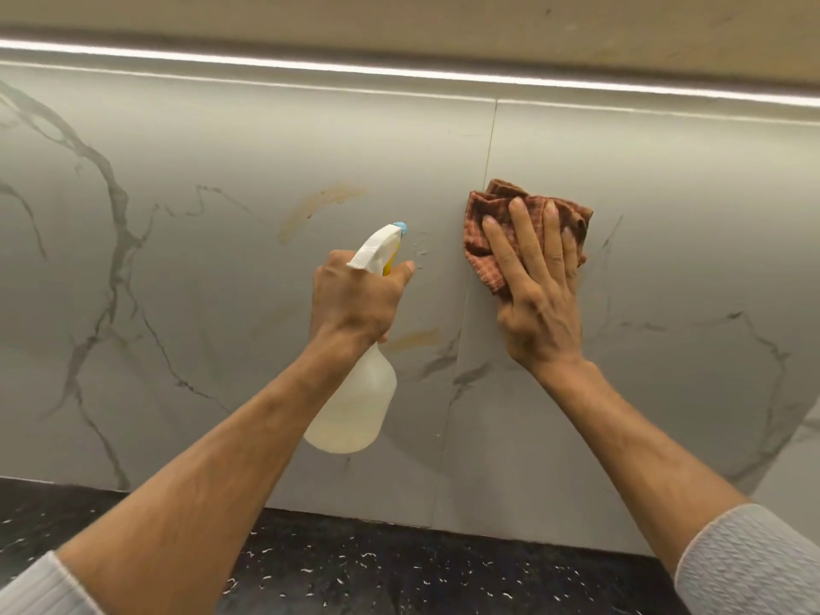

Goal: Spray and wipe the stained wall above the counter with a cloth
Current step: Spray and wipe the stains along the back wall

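Note:
A grey marble-veined wall fills the view. A brownish smear marks it left of centre, and a second stain lies lower. My left hand grips the neck of a white spray bottle, whose blue nozzle points at the wall; small droplets sit just right of the nozzle. My right hand presses a crumpled reddish-brown checked cloth flat against the wall with straight, spread fingers, to the right of a vertical tile joint.
A dark speckled counter runs along the bottom below the wall. A lit LED strip glows under the cabinet overhead. Another wall surface meets this one at the far right.

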